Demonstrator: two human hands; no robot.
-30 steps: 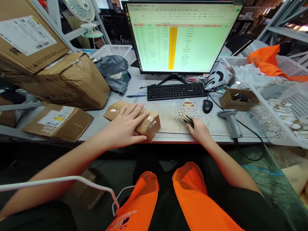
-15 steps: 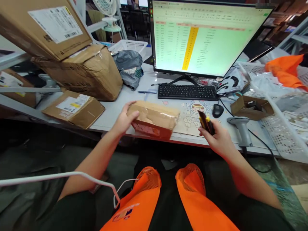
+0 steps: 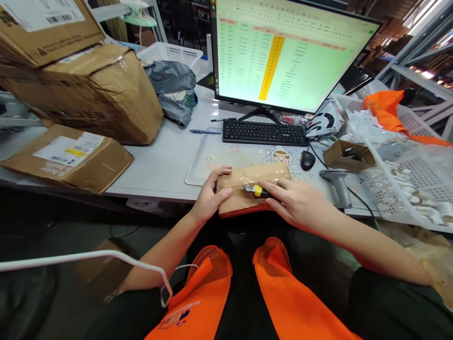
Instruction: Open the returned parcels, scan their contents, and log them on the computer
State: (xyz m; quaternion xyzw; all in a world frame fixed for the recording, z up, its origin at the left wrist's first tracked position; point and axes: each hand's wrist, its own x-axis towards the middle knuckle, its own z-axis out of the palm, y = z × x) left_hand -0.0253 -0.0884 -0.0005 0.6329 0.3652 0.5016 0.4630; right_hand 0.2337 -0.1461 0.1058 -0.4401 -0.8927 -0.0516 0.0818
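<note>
A small brown cardboard box (image 3: 235, 204) lies at the front edge of the desk, over part of the printed desk mat (image 3: 201, 165). My left hand (image 3: 211, 196) grips its left end, thumb on top and fingers behind. In my right hand (image 3: 288, 200) is a box cutter (image 3: 257, 190) with a yellow part near its blade end. The cutter lies low across the top of the box, its tip pointing left along the taped seam. Whether the blade has gone through the tape I cannot tell.
Cardboard boxes (image 3: 102, 94) are stacked on the left, beside a grey plastic bag (image 3: 173, 89). Behind the mat stand a keyboard (image 3: 264, 132) and monitor (image 3: 283, 56). A mouse (image 3: 307, 160), barcode scanner (image 3: 338, 186) and white basket (image 3: 396, 189) are on the right.
My right hand has brought the box cutter left and down onto the box. The box has turned so its taped top faces me. My view has shifted to the right.
</note>
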